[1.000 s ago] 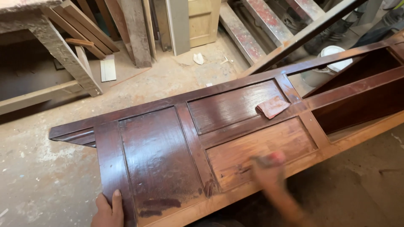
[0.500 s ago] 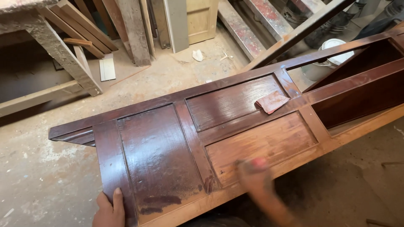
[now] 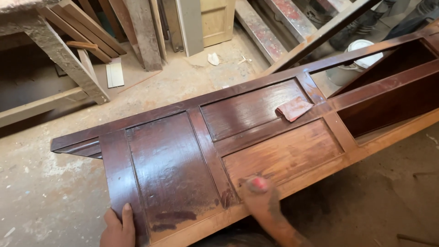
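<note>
Left hand (image 3: 118, 227) clamps the near end of the stiff, heavy-looking panelled door (image 3: 238, 137), thumb on top; right hand (image 3: 261, 196) presses a small reddish pad (image 3: 258, 184) on its paler near-edge panel.

A dusty concrete floor (image 3: 183, 87), pale and streaked with sawdust, fills the workshop. Weathered planks (image 3: 137, 32) and a pale yellow door panel (image 3: 217, 20) lean at the far side. A rough wooden bench frame (image 3: 55, 59) stands at far left. A white bucket (image 3: 361, 55) sits at far right, near red-stained beams (image 3: 283, 23). Daylight falls evenly.
</note>
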